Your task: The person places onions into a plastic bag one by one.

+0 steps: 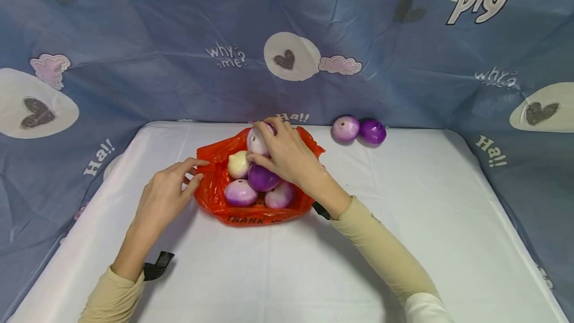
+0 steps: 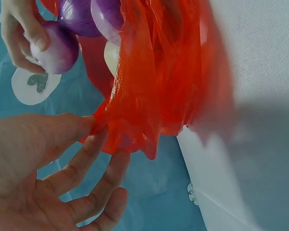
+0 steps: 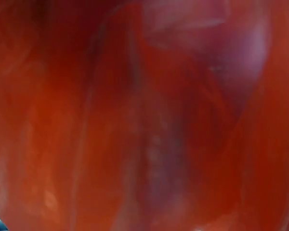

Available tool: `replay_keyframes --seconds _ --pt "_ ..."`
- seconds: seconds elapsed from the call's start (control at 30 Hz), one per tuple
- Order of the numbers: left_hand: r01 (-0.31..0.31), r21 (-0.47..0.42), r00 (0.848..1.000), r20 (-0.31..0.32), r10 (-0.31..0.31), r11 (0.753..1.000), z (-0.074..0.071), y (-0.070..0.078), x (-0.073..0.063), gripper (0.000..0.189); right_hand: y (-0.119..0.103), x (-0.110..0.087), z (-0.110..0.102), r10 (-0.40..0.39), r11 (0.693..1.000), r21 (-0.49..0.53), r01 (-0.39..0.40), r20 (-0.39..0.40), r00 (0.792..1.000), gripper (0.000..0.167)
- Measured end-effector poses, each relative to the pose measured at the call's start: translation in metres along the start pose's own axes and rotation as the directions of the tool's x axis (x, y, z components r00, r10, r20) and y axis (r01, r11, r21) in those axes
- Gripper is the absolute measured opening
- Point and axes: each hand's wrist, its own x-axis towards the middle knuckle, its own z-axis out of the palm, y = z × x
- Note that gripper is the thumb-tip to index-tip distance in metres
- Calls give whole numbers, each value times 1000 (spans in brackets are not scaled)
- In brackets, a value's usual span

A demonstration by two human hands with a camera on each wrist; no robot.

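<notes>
A red plastic bag [image 1: 210, 191] lies mouth-up on the table, with several onions inside. At its left rim my left hand [image 1: 163, 196] pinches the plastic between thumb and fingers, as the left wrist view shows on the bag [image 2: 168, 77]. My right hand [image 1: 290, 158] reaches over the bag and grips a pale purple onion [image 1: 256, 143] at the far side of the opening. Below that are a yellowish-white onion [image 1: 238, 165], a dark purple onion [image 1: 262, 178] and two lighter ones along the front. Red plastic fills the right wrist view, hiding the right hand there.
Two more onions, one pale [image 1: 345, 129] and one dark purple [image 1: 372, 132], sit side by side at the table's back edge, right of the bag. The white-covered table [image 1: 403, 188] is bordered by a blue printed cloth [image 1: 381, 64] behind and at both sides.
</notes>
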Motion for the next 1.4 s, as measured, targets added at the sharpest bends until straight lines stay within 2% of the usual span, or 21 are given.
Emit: replay_keyframes --seconds 0.27,0.47,0.67,1.1,1.4 --pt "-2 0 1000 -1 2 1000 0 0 0 28 3 -1 8 41 998 -42 -39 45 998 63" --pt "0 1 1000 -4 0 1000 -1 0 0 29 4 -2 8 44 993 -115 -30 119 992 57" --pt "0 0 1000 -2 0 1000 0 0 0 28 4 -4 9 67 992 -117 -48 168 983 56" --pt "0 -4 1000 -5 0 1000 -1 1 1 29 3 -9 2 39 987 -161 -21 108 993 51" --pt "-18 2 999 -27 18 1000 -1 1 0 29 8 -14 -10 59 982 -182 -50 46 997 46"
